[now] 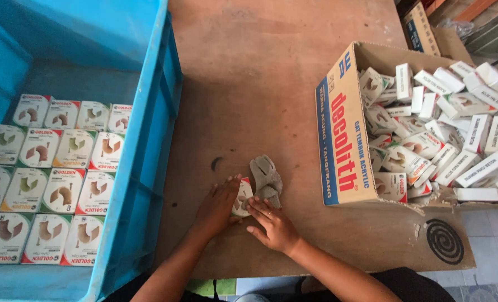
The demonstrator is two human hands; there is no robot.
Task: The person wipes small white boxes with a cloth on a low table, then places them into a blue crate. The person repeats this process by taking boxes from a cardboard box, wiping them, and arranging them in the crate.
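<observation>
A small white carton (242,197) lies on the brown wooden table (271,84) near its front edge. My left hand (216,206) rests on the carton's left side, fingers over it. My right hand (271,223) touches its right lower edge with spread fingers. A crumpled grey cloth glove (266,179) lies just behind the carton, against my right fingertips.
A blue plastic crate (142,168) at the left holds neat rows of small white cartons (53,168). A cardboard box (344,145) at the right is full of jumbled white cartons (445,128). A dark spiral coil (444,241) lies on the table's front right corner.
</observation>
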